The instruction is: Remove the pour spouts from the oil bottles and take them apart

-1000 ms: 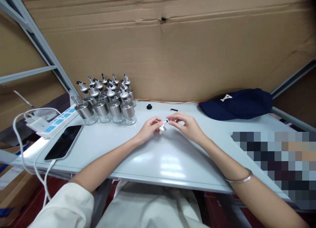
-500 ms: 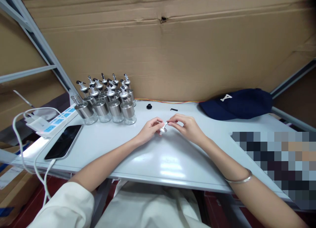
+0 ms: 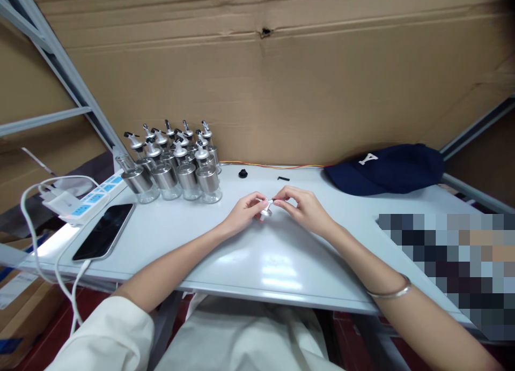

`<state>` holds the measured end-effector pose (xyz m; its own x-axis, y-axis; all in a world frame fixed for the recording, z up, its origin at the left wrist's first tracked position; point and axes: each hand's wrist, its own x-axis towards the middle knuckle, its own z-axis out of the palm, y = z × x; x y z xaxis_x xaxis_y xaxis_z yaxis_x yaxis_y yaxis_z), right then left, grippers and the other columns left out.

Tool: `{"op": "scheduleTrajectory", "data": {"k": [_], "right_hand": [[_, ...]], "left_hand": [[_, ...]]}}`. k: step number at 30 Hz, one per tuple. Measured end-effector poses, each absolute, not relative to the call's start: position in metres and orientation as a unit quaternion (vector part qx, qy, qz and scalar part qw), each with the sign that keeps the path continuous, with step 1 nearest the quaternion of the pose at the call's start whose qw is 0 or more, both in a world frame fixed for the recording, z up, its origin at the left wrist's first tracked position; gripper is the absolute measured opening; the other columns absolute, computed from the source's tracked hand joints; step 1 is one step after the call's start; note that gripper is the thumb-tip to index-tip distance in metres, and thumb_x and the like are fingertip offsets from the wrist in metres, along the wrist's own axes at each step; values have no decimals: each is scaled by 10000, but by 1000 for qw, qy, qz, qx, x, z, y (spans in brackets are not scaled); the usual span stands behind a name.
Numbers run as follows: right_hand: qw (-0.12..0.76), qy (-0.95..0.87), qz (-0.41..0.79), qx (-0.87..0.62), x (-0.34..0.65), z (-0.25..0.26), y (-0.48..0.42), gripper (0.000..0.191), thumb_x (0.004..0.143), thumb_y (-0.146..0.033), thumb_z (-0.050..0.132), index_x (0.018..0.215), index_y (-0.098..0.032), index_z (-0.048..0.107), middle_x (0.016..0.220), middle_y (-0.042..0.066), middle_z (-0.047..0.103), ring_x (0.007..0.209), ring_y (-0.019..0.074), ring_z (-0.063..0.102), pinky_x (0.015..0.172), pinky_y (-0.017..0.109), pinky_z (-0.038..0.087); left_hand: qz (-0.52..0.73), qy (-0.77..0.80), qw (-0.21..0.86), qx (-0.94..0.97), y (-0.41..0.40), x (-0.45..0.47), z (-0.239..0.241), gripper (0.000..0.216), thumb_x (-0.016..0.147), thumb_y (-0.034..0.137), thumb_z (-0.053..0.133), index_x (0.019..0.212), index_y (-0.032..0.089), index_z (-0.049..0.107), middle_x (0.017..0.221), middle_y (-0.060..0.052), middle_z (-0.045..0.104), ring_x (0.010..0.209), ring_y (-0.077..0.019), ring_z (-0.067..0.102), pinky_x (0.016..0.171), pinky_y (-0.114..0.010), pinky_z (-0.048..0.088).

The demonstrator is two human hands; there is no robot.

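Between the fingers of my left hand (image 3: 244, 211) is a silver-white pour spout (image 3: 266, 213), held a little above the table. My right hand (image 3: 304, 206) pinches at the spout's narrow tip, where a tiny dark bit shows; the fingertips hide most of it. Beyond my hands a black round stopper (image 3: 243, 173) and a thin black bent piece (image 3: 284, 178) lie apart on the table. To the left stand several glass bottles with steel bands (image 3: 186, 177), most topped by silver spouts. One bottle (image 3: 139, 181) at the near left has a bare glass neck.
A white power strip (image 3: 94, 201) with cables and a phone (image 3: 103, 231) lie at the table's left. A navy cap (image 3: 396, 170) rests at the back right. Cardboard (image 3: 281, 92) walls the rear, with thin wires (image 3: 265, 165) along its foot. The right edge is pixelated.
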<state>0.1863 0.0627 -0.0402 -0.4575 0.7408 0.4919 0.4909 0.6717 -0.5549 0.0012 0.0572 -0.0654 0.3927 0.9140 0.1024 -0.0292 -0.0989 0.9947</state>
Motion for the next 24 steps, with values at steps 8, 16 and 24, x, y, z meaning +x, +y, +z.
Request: {"op": "scheduleTrajectory", "data": {"k": [8,16,24], "right_hand": [[403,-809,176,-390,187,-34,60,185,856,-346,522,760,-196,573,747,51,642,669,162,576,498,247,409],[448,-756,304,-368,184,-40,60,186,797,-351,581,765,-193,487,820,55,638,700,158,623,669,317,521],[463,-742,330,-355,183,-43,63,180,722,-270,629,691,-194,469,811,39,637,684,132,596,704,320,527]], "left_hand": [[442,556,329,622,96,-9,-74,197,836,220,478,1028,182,450,1014,-61,584,794,-118,587,696,-240,460],[368,644,193,642,146,-11,-73,457,827,93,432,1269,186,370,1269,-155,443,1101,-246,531,950,-375,379],[324,643,146,678,162,-6,-68,244,861,139,449,1072,194,559,1172,-132,533,1047,-273,553,910,-383,385]]}}
